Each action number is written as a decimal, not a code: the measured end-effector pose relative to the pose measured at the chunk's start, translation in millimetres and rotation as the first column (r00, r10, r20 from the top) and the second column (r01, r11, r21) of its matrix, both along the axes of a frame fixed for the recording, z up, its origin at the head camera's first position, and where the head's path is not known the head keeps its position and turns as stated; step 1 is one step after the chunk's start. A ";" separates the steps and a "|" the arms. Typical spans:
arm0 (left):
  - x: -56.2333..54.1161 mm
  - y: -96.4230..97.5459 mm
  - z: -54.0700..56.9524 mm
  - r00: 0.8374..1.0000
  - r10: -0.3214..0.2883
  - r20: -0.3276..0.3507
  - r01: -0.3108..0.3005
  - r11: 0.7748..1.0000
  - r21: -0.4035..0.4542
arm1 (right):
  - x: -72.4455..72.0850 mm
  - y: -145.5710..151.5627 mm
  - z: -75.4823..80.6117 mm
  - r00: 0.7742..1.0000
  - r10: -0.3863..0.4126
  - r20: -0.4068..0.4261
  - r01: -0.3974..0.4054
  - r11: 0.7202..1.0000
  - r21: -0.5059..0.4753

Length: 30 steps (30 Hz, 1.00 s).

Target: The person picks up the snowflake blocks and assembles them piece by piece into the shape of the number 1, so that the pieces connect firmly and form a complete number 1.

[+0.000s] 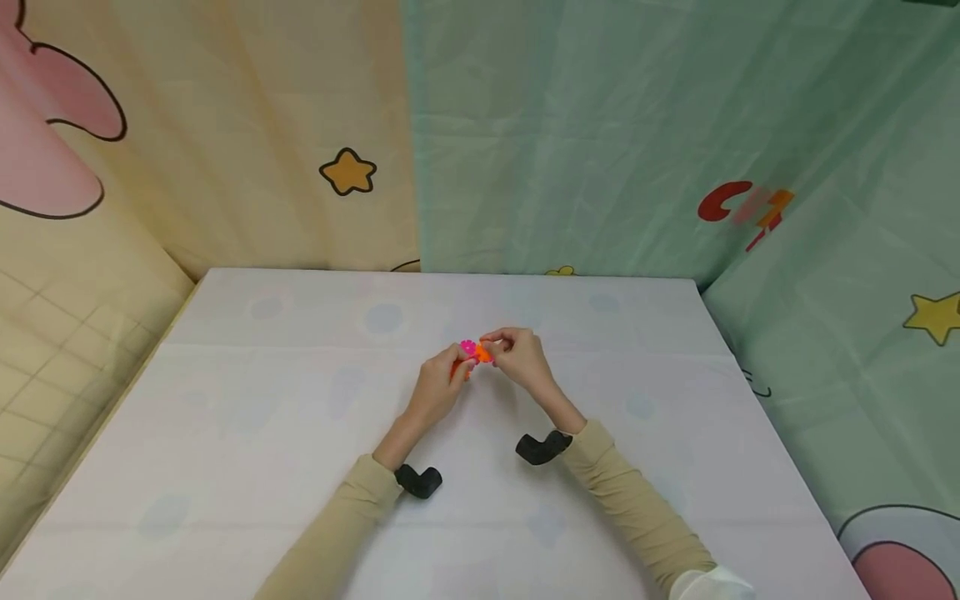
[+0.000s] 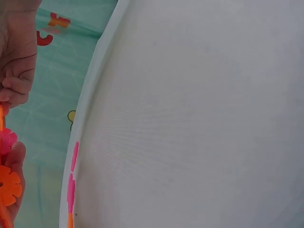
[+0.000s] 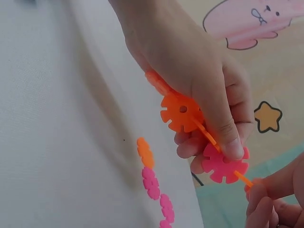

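My left hand (image 1: 437, 385) grips a cluster of joined plastic snowflake discs, slotted round the edge. In the right wrist view an orange disc (image 3: 175, 116) lies along its fingers, and its thumb presses on a pink disc (image 3: 219, 166). Another orange disc (image 3: 244, 179), seen edge-on, sticks out of the pink one. The fingertips of my right hand (image 1: 521, 358) pinch its far end. Both hands are close together, with the bright pieces between them. The left wrist view cuts the hands off at its left edge; an orange disc (image 2: 9, 186) shows by the left fingers.
A row of orange and pink discs (image 3: 151, 183) shows against the white table (image 1: 285, 467) in both wrist views. The hands hide most of it from the head view. Printed curtains (image 1: 570, 142) hang behind the table and at its sides. Each wrist wears a black camera mount (image 1: 542, 448).
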State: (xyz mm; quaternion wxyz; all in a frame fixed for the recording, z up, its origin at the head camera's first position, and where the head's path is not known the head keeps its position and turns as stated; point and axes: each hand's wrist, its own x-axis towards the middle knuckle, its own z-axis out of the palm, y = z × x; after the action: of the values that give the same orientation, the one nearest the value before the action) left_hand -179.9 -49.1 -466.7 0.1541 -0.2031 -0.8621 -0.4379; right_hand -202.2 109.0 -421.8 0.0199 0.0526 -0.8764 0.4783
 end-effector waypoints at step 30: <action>-8.5 -13.6 11.6 0.986 0.082 0.147 -0.075 0.996 -0.052 | -8.3 9.9 3.8 0.982 0.113 0.149 -0.085 0.979 -0.185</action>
State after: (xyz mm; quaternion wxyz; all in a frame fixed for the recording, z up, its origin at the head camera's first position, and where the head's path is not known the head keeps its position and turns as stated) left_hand -188.3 -62.8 -455.1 0.1016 -0.1391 -0.8884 -0.4256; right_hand -210.5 118.9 -418.0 -0.0695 0.0561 -0.8254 0.5575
